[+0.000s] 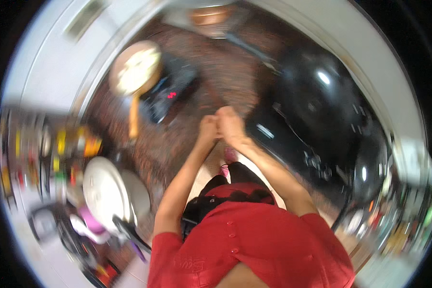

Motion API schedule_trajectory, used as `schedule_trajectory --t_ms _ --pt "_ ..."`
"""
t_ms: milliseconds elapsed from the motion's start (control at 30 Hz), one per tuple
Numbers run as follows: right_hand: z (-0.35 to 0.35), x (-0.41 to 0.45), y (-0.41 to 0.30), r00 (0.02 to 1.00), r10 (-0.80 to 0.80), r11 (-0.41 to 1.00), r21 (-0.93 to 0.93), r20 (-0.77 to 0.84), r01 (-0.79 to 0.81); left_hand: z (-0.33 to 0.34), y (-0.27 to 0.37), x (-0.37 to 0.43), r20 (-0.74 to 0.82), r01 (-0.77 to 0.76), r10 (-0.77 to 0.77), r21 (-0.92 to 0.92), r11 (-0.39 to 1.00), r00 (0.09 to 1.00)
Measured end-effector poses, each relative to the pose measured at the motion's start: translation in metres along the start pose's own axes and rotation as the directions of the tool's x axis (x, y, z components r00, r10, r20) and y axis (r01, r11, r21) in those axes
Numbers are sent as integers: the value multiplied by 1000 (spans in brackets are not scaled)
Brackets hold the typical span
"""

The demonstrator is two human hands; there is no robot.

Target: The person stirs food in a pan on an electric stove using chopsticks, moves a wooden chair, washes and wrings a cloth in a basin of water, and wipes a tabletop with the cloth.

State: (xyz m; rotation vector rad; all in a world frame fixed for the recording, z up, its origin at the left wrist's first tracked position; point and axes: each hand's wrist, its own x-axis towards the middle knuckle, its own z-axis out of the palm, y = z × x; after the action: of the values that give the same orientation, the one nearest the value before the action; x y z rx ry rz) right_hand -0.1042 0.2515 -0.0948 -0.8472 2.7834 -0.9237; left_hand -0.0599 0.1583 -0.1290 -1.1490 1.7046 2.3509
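Note:
My left hand (209, 126) and my right hand (230, 121) meet in front of me, touching each other at the front edge of a reddish-brown speckled stone countertop (176, 144). Fingers on both are curled, and blur hides whether anything is between them. Ahead and to the left, a light-coloured frying pan (116, 77) with a wooden handle (133, 118) holds pale food (138, 68). It sits on a black induction cooktop (180, 77) with a lit red display. A black gas stove (291, 108) is to my right.
A large pale round pot or lid (104, 190) with a black handle (129, 230) stands at the left. Blurred bottles and packets (72, 144) crowd behind it. A copper-coloured vessel (208, 16) is at the far side. More blurred items (385, 223) lie at the right.

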Motion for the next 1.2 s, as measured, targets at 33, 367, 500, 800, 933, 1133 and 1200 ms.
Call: schedule_trajectory --t_ms 33,367,500,800,933,1133,1200 --pt "6 -2 4 995 -29 999 41 -93 33 -7 10 17 126 -61 51 79 995 991" --pt "-79 -200 -10 896 317 895 410 -310 -175 57 -27 -65 521 -207 6 330 921 854" --pt "-68 -307 18 758 564 791 476 -327 -384 87 -94 -111 687 -296 -389 657 693 614" --pt "-79 -547 39 106 961 274 837 -255 -474 203 -200 -286 749 -547 -643 610 573 161" --pt "-68 -638 52 54 970 242 919 -237 -312 254 -252 -368 702 -602 -707 602 525 85" --pt "-99 -750 49 -76 978 169 953 -194 -253 313 -310 -480 661 -596 -749 619 512 42" --pt "-106 -774 53 -139 970 151 944 -198 -292 331 -327 -504 659 -598 -752 614 515 29"
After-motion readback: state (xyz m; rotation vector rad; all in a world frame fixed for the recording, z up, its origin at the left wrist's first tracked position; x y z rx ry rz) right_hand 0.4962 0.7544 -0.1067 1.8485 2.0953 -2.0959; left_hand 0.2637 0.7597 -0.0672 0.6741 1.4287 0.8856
